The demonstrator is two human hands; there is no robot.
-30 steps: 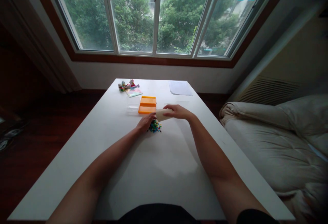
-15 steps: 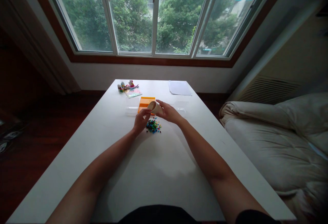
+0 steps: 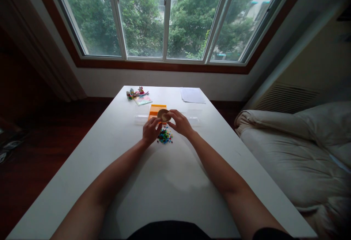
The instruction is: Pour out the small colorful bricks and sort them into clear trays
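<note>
Between my two hands is a tan paper cup, its round opening tipped toward me. My left hand has its fingers closed on the near left side of the rim. On the right side, my right hand grips the cup, with fingers at the rim. Below the cup lies a heap of small colourful bricks, mostly green, blue and black, with loose pieces around it. Behind the cup is an orange plastic tray, partly covered by the cup and my left hand.
Clear plastic boxes flank the orange tray on the white table. At the far left stand small toy figures beside a colourful leaflet. White paper sheets lie far right. A beige sofa stands right of the table.
The cup has turned so its opening faces me more. My right hand has shifted from its outer side to the rim. The heap of bricks looks the same.
</note>
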